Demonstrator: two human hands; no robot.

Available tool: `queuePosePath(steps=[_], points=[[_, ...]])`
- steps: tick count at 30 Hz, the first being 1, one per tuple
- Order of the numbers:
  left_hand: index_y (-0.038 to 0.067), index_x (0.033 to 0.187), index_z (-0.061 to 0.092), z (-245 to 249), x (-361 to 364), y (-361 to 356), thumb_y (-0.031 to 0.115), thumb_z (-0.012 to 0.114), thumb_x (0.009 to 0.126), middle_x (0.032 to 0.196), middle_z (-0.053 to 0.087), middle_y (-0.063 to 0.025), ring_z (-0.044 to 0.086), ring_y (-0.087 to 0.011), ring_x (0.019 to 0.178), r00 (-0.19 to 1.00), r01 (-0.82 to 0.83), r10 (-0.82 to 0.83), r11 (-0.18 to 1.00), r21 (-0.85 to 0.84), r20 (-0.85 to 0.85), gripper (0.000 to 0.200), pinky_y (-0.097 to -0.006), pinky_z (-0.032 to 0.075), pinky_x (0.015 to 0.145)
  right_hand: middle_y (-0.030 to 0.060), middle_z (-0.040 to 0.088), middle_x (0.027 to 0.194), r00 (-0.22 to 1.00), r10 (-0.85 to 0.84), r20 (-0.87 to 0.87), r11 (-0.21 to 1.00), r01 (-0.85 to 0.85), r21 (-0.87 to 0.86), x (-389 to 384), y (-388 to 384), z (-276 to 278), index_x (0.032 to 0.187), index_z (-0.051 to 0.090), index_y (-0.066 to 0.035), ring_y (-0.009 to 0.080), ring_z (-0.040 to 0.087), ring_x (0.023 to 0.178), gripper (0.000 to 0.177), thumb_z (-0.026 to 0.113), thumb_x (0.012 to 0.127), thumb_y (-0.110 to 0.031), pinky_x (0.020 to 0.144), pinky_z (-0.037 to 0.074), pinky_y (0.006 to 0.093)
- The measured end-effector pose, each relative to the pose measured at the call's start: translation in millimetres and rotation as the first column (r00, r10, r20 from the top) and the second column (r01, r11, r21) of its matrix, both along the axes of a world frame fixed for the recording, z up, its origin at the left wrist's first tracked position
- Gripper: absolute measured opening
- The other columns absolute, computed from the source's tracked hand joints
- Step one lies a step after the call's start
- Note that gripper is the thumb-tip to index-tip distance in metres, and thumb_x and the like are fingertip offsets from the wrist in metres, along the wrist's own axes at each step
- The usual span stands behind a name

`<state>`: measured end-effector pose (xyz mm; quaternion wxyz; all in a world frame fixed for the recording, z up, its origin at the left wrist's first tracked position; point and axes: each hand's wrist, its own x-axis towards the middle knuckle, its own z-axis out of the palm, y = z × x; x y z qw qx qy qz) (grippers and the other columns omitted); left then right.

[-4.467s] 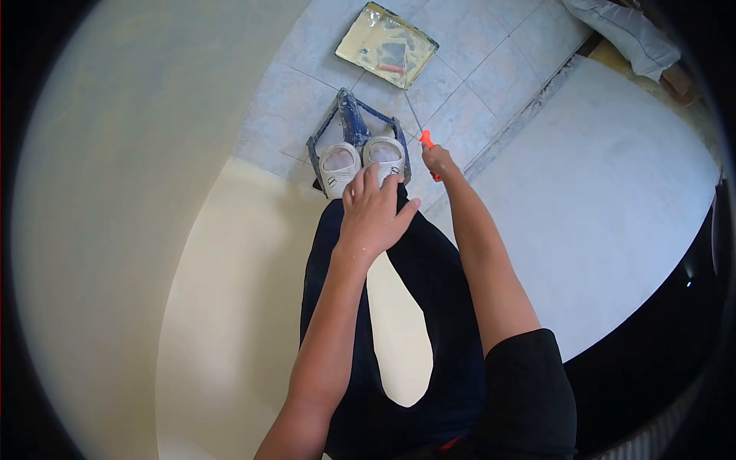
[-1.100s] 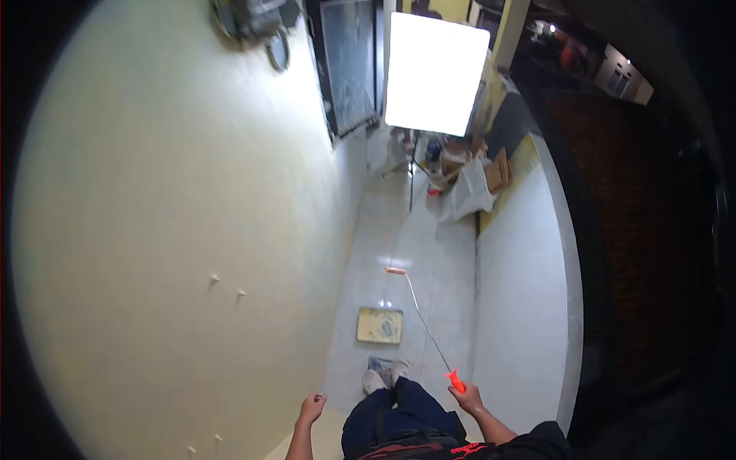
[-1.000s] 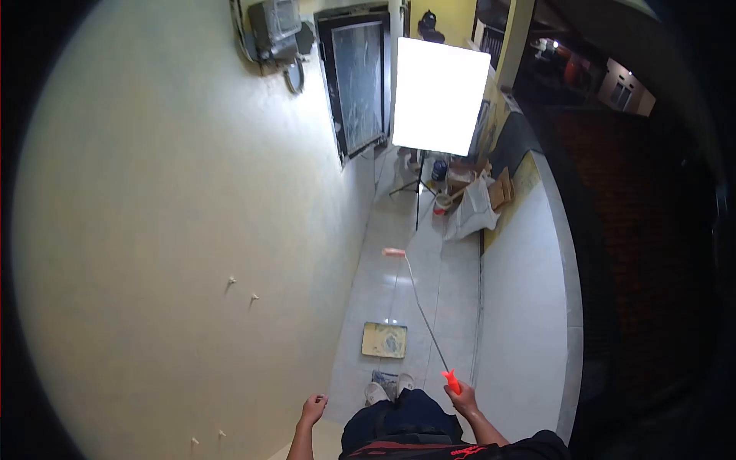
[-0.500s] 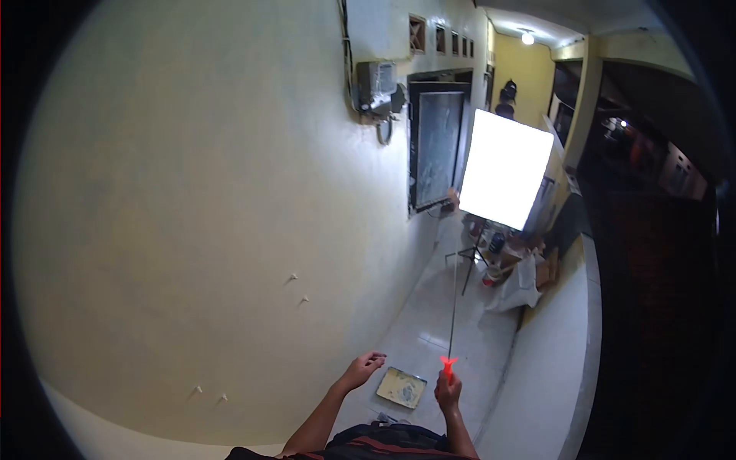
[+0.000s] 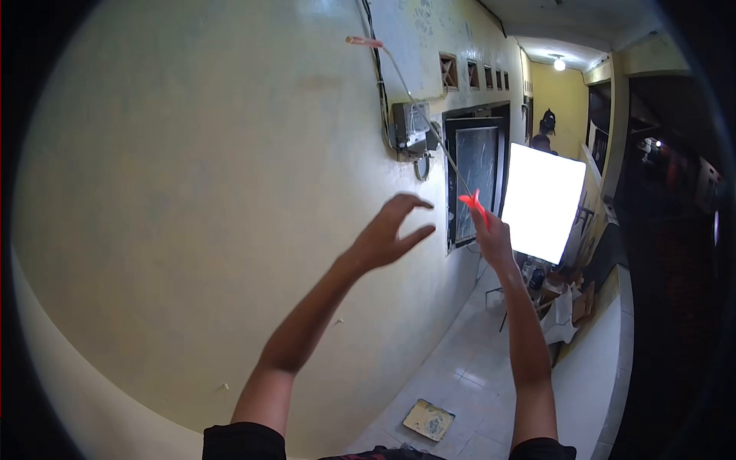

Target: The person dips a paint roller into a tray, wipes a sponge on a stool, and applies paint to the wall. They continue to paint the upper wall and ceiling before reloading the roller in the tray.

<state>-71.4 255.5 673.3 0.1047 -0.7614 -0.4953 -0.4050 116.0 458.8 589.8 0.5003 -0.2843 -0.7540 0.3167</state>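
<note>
My right hand [image 5: 494,238] is wrapped around the red handle of a long-handled paint roller [image 5: 438,132]. Its thin metal rod slants up and left, and the narrow roller head [image 5: 363,42] is up by the pale yellow wall [image 5: 192,192], left of the dark cables. My left hand [image 5: 387,234] is raised to the left of the handle with thumb and fingers apart, holding nothing. Far below, a shallow paint tray [image 5: 429,420] smeared with pale paint lies on the tiled floor.
An electricity meter box [image 5: 411,130] and a dark-framed window [image 5: 475,180] are on the wall ahead. A bright square light panel [image 5: 544,203] stands beyond my right hand, a person [image 5: 543,143] partly hidden behind it. Boxes and bags [image 5: 567,310] line the low wall.
Both hands have risen from low near my body to chest height or above. The roller has swung from pointing down the passage to reaching up and left by the wall. The view has shifted too.
</note>
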Motion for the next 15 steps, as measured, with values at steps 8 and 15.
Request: queuePosePath(steps=[8, 15], points=[[0.006, 0.12, 0.066, 100, -2, -20, 0.039, 0.07, 0.096, 0.125, 0.061, -0.0146, 0.055, -0.0321, 0.124, 0.949, -0.148, 0.14, 0.989, -0.008, -0.284, 0.041, -0.0428, 0.044, 0.108, 0.023, 0.07, 0.079, 0.998, -0.011, 0.059, 0.967, -0.005, 0.253, -36, 39, 90, 0.107, 0.07, 0.0, 0.035, 0.072, 0.075, 0.051, 0.054, 0.104, -0.049, 0.068, 0.052, 0.0445], [0.009, 0.118, 0.066, 152, -10, -31, 0.043, 0.069, 0.095, 0.124, 0.062, -0.0125, 0.056, -0.0311, 0.124, 0.85, -0.295, 0.266, 0.955, 0.007, -0.454, 0.041, -0.0434, 0.045, 0.108, 0.0117, 0.06, 0.06, 0.952, -0.141, 0.27, 0.925, 0.029, 0.379, -23, 77, 321, 0.079, 0.062, 0.004, 0.021, 0.061, 0.05, 0.075, 0.038, 0.105, -0.063, 0.047, 0.048, 0.04]])
